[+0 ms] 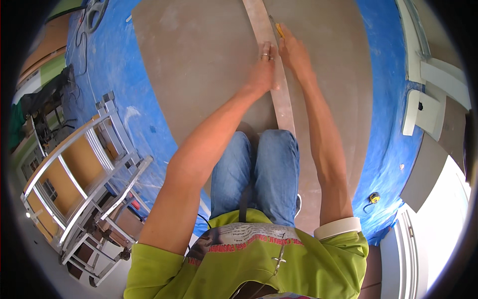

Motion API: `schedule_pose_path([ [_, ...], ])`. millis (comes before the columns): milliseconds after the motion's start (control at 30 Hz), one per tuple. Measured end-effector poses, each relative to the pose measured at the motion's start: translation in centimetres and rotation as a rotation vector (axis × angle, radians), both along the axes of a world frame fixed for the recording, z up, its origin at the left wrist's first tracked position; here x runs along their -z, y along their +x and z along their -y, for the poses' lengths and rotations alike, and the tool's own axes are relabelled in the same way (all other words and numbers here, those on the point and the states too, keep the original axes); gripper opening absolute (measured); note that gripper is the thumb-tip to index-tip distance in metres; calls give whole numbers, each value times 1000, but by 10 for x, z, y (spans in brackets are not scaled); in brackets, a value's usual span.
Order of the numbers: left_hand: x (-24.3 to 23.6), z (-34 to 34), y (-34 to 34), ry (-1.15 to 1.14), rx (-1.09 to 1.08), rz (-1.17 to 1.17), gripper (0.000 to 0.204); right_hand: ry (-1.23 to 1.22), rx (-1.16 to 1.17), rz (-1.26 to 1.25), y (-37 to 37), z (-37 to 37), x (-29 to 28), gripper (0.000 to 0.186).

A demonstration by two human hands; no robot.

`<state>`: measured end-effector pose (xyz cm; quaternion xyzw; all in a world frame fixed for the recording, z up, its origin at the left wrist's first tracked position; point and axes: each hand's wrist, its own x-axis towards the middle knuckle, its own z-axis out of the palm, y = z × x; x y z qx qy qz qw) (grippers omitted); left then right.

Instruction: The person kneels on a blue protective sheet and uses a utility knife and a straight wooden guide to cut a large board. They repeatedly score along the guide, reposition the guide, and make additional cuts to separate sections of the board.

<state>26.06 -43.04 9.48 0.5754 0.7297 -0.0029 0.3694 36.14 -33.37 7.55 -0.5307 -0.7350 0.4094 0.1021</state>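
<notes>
Ground covering: blue sheeting (386, 149), wrinkled, under one large grey-brown board (199, 65), flat, its left and right edges bordered by blue. Strip (284, 107), one, long, pale and narrow: lies lengthwise on the board, running from the person's knees to the far edge of the view. Left hand (266, 67), ringed: rests on the strip, fingers near one another, thumb apart; slightly blurred, so whether it clasps the strip's edges cannot be told. Right hand (295, 49): fingers closed around a yellow-handled cutter (280, 30), the tool's tip pointing away from the person, close by the strip's right edge; contact there cannot be told. Jeans (278, 169), blue: both knees together at the strip's near end. Shirt (318, 264), lime green, printed across the chest. Pendant (279, 259), cross-shaped, hanging over the shirt. Tape measure (374, 197), yellow and black: on the sheeting, right of the board. Ladder (98, 148), metal: left of the board.
</notes>
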Motion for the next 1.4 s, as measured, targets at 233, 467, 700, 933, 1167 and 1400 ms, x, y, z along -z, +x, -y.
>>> schedule_pose_path([
  [233, 9, 5, 1, 59, 41, -44, 126, -149, -20, 106, -8, -7, -14, 67],
  [467, 8, 0, 3, 13, 32, -49, 127, -177, -27, 117, -8, -10, -18, 66],
  [700, 1, -2, 2, -48, 29, -31, 128, -112, -16, 134, -10, 0, -29, 54],
  [933, 9, 0, 4, -11, 37, -25, 130, -103, -22, 150, -10, -1, -32, 55],
  [1167, 22, 11, -10, -78, 43, -105, 135, -128, -95, 126, -34, -1, -33, 56],
  [1400, 14, 4, 2, 74, 96, -105, 132, -107, -43, 199, -17, 2, -29, 57],
])
